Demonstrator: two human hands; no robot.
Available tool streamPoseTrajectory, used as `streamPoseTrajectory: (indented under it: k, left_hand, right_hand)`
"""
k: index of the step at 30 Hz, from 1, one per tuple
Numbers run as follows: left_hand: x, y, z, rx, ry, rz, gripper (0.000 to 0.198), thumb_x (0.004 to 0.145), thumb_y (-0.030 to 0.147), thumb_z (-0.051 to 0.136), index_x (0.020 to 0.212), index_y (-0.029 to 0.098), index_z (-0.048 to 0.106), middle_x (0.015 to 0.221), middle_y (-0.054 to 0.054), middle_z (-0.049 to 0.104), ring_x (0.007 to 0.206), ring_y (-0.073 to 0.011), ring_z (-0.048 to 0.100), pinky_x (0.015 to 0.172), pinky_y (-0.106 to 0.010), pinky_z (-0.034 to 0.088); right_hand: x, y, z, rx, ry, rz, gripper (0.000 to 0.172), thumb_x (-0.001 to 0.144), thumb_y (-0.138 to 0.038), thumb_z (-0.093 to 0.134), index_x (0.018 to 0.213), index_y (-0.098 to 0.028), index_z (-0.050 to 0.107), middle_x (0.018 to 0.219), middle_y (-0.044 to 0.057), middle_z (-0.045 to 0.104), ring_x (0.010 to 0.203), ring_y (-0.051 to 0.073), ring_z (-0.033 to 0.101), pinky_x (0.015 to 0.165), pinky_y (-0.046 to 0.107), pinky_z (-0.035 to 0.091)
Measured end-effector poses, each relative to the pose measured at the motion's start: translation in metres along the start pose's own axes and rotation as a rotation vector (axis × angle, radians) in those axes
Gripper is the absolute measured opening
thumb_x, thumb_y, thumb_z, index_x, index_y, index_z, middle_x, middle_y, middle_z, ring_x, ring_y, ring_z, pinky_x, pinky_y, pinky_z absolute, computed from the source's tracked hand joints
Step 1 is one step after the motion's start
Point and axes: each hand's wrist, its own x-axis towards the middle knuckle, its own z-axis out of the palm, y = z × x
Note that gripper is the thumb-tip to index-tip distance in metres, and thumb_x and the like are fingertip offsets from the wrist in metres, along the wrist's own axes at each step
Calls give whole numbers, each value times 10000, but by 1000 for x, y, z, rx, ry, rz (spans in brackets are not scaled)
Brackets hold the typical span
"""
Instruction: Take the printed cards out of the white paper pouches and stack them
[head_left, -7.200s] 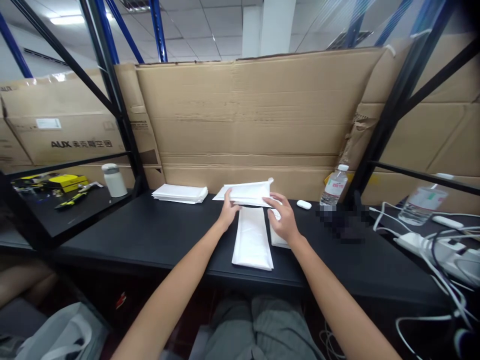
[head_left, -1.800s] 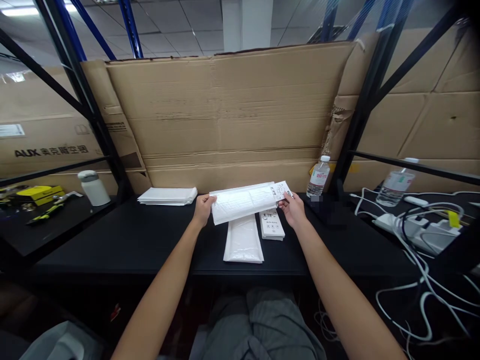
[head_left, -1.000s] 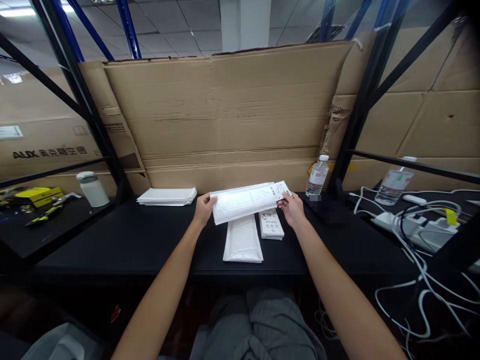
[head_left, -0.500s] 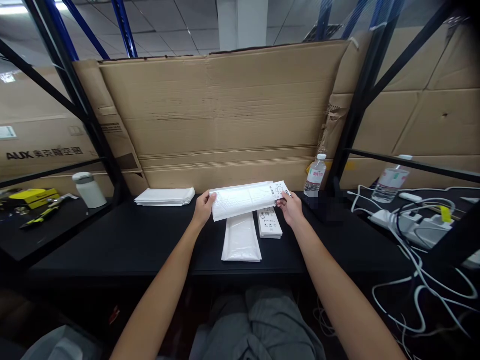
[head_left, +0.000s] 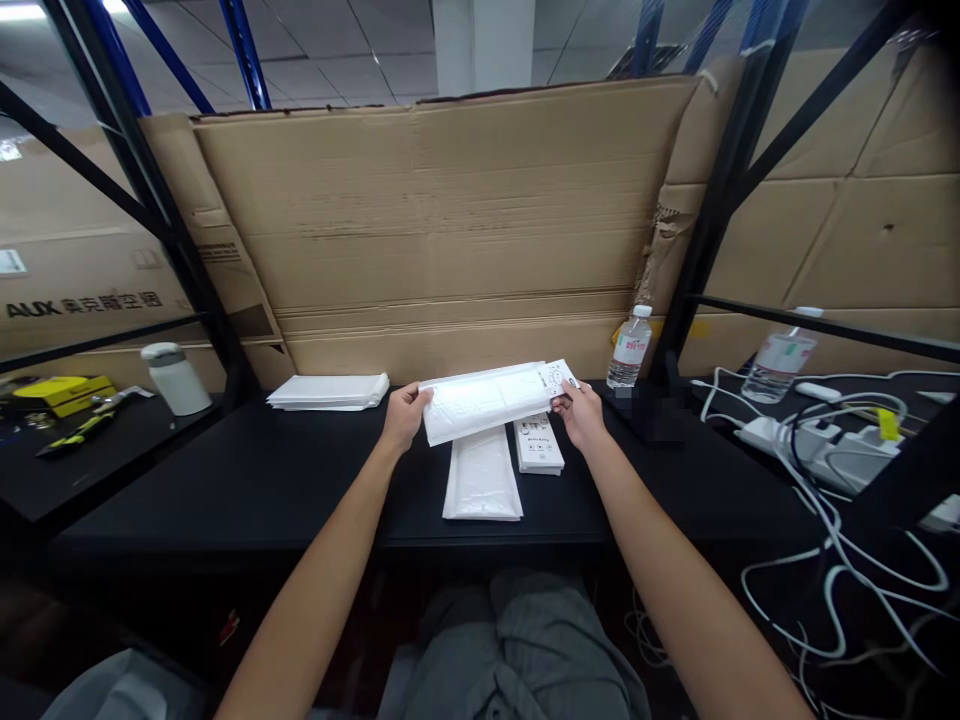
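White padded envelope is held level above the black table, unchanged from a moment earlier. Left hand fingers close on its left end; right hand fingers pinch a printed card protruding at its right end.

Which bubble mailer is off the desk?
The mailer between left hand and right hand; the lower mailer and left stack lie flat on the desk.
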Motion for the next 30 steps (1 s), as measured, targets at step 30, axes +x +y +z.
streamPoseTrajectory:
  k: [30]
  left_hand:
    - [-2, -1, 1, 17, -148, 3, 330, 765, 407, 659, 636, 157, 487, 588, 41, 393, 528, -76, 339, 484, -204, 236]
  right_hand:
    - [-2, -4, 1, 18, 15, -2, 175, 702, -176, 689, 803, -189, 547, 593, -29, 609, 437, 77, 524, 363, 159, 416]
